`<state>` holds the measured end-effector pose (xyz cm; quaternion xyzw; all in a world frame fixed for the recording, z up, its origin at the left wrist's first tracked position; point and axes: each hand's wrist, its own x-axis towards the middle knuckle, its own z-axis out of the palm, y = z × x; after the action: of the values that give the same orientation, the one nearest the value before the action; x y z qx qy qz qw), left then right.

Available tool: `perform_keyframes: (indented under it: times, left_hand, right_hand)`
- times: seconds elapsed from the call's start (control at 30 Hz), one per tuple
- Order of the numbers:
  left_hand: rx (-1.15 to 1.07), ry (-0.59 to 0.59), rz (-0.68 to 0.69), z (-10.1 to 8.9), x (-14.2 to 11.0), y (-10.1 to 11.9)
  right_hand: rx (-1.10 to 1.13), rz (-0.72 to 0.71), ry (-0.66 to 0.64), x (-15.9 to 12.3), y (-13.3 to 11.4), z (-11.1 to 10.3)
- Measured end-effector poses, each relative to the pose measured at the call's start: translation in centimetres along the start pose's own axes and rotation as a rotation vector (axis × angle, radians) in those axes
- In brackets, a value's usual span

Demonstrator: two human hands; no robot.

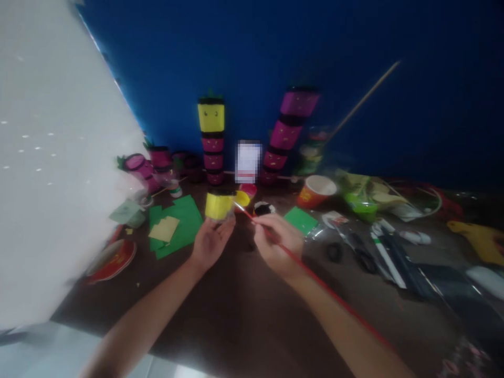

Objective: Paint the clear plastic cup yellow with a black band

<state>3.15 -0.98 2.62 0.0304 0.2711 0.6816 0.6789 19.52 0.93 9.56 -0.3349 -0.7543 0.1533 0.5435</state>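
My left hand (214, 239) is closed around the lower part of a small yellow cup (218, 206) with a black rim, held up over the dark table. In my right hand (279, 242) is a long red paintbrush (311, 274), gripped like a pen. Its bristle end points left and lies at the cup's right side; blur hides whether it touches. Just behind the brush tip sits an open pot of yellow paint (241, 198). A pot of black paint (263, 209) stands near my right fingers, and a pink pot (248, 189) is farther back.
Stacked magenta cups (284, 134) and a yellow-topped stack (211, 118) stand against the blue wall. Green paper (181, 231) lies left. A red-and-white paper cup (317, 191), scissors (364, 254), pens (388, 260) and a yellow glue gun (480, 241) lie right.
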Motion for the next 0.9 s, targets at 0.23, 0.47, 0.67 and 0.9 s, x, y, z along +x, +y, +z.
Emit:
perform_keyframes:
  times: [0.23, 0.47, 0.67, 0.9]
  left_hand:
    - [0.006, 0.001, -0.012, -0.05, 0.0, -0.06]
    - [-0.013, 0.042, -0.003, 0.21, -0.07, -0.03]
    - [-0.001, 0.047, -0.008, 0.43, -0.09, -0.11]
    - [0.028, 0.048, -0.027, 0.38, -0.18, -0.06]
  right_hand:
    - [0.013, -0.001, 0.0, -0.13, 0.35, 0.3]
    - [0.0, -0.002, -0.079, -0.19, 0.03, -0.1]
    - [0.007, -0.019, 0.022, -0.24, -0.05, -0.21]
    - [0.005, -0.004, 0.022, -0.23, 0.1, 0.08]
